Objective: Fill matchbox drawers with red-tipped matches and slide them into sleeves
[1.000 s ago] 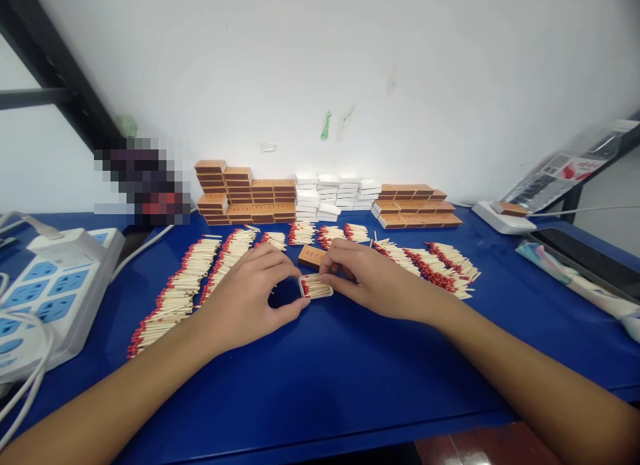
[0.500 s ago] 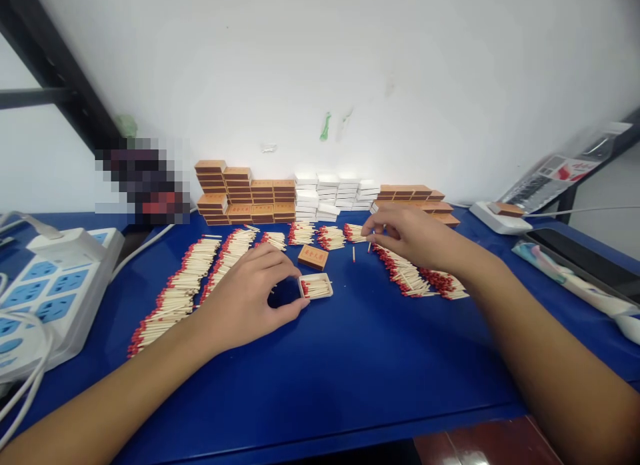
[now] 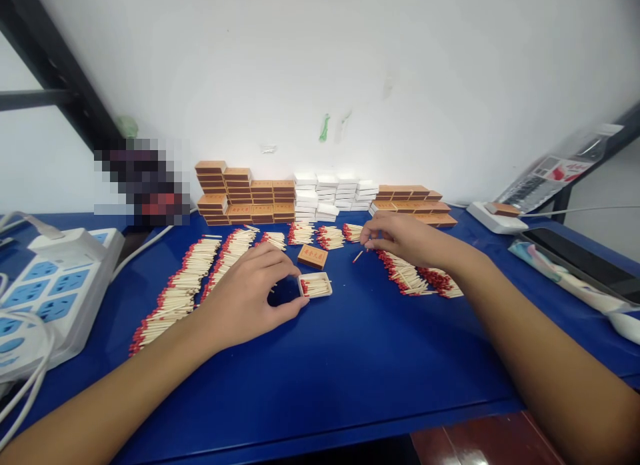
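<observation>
My left hand (image 3: 260, 288) grips the left end of a small white matchbox tray (image 3: 325, 292) between thumb and fingers. Matches (image 3: 317, 288) with red heads lie inside it, one poking past the right end. Just behind the tray rests an orange matchbox sleeve (image 3: 313, 256). Over to the right, my right hand (image 3: 395, 237) is low above the table, thumb and fingertips pinched together at a match (image 3: 358, 256) that slants down to the left. Its upper end is partly hidden at the fingers. Under and beside this hand lies a match pile (image 3: 407, 275).
Long rows of matches (image 3: 173, 298) lie at left, with smaller piles (image 3: 330, 237) behind. Stacked orange matchboxes (image 3: 263, 213) and white trays (image 3: 325, 193) line the wall. A power strip (image 3: 55, 291) stands left; a phone (image 3: 580, 261) and bottle (image 3: 560, 168) are at right.
My right hand has shifted slightly down and left. The match by its fingertips, upright in the picture before, now slants. My left hand and the tray stay in place.
</observation>
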`<state>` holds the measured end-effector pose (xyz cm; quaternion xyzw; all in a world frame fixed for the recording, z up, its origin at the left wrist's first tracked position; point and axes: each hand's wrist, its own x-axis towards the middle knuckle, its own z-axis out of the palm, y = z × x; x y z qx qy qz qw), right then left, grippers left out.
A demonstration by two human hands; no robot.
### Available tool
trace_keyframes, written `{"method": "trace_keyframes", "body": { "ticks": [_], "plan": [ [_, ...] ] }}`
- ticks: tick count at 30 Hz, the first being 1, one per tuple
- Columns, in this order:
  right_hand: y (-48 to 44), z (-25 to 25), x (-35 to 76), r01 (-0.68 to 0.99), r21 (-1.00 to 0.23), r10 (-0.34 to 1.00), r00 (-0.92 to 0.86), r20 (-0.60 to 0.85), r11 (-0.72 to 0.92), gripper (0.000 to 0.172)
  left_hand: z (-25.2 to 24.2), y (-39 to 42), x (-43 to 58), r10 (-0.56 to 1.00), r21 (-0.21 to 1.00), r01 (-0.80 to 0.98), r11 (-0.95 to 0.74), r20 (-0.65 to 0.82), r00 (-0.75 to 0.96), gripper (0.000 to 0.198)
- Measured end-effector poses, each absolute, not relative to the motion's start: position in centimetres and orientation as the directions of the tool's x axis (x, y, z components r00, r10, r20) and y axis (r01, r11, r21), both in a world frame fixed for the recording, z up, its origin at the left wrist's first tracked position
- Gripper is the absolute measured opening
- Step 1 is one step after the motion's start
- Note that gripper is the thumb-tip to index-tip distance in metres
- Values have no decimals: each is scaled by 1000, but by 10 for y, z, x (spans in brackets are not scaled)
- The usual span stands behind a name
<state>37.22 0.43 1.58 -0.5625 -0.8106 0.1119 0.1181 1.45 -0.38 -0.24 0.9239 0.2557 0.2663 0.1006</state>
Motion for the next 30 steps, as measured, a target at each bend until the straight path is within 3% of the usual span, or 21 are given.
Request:
{"method": "trace_keyframes", "body": {
  "ticks": [6,20,25,30],
  "plan": [
    [5,16,375,923,-235,952,-305,37,305,23,-3,-4,15,515,316,410,-855,442,734,21],
    [6,6,365,923,-195,943,-329,46,332,16,-4,-3,15,521,322,413,-852,438,733,20],
    [-1,11,353,887,-267,926,-365,97,378,19,-3,-4,14,525,324,418,-849,433,732,21],
    [-6,14,346,849,-315,898,-439,24,424,20,-2,-4,15,530,338,413,-846,434,729,20]
  ]
}}
